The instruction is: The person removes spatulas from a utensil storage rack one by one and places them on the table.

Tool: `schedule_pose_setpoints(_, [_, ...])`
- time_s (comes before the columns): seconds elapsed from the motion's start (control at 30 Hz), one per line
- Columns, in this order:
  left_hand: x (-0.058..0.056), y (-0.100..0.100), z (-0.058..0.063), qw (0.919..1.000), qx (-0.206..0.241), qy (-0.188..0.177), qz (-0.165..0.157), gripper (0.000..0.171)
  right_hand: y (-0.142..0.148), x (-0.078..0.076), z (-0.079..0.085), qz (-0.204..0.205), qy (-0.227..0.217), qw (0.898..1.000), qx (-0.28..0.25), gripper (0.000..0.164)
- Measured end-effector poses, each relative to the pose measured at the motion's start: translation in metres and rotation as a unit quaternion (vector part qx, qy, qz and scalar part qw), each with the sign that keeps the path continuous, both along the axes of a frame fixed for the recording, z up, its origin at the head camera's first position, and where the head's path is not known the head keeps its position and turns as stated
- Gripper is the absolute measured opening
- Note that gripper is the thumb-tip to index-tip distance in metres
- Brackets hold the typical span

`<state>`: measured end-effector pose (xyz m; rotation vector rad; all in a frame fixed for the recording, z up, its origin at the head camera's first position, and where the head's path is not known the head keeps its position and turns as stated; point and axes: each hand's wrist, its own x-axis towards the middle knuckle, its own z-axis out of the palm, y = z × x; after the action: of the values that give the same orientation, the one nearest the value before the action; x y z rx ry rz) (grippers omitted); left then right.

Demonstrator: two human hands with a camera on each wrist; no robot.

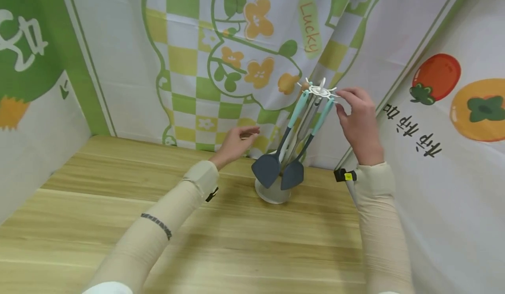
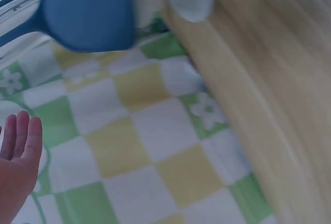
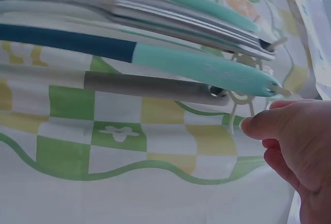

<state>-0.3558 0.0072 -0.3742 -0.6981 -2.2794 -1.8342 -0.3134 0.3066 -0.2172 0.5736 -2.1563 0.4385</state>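
Observation:
A white rotating utensil rack [image 1: 320,91] stands on a round base [image 1: 272,193]. From its hooks hang two spatulas with mint handles, one dark blade [image 1: 267,169] at left and another dark blade [image 1: 293,174] at right. A steel-handled utensil [image 3: 191,25] and a grey-handled one [image 3: 155,86] hang among them. My right hand [image 1: 359,118] is at the rack's top right, fingertips right at a hook, thumb and forefinger apart. Left of the rack, my left hand [image 1: 236,144] hovers empty with fingers extended. In the left wrist view, a blue spatula blade [image 2: 88,14] hangs beyond those fingers.
The rack stands near the back of a wooden table [image 1: 236,241]. Behind it hangs a checkered cloth [image 1: 183,83] with flower prints. Printed cloth walls [image 1: 453,189] close in the right and left sides.

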Motion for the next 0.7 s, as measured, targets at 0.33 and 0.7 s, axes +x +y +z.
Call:
schedule_pose_setpoints(0.33, [-0.016, 0.041, 0.036, 0.9953, 0.083, 0.017, -0.047, 0.037, -0.006, -0.009, 0.004, -0.008, -0.009, 0.999, 0.034, 0.022])
schedule_pose_setpoints(0.7, [-0.024, 0.077, 0.043, 0.9859, 0.146, 0.028, -0.076, 0.035, -0.006, -0.015, 0.012, 0.005, -0.01, 0.998, 0.06, 0.017])
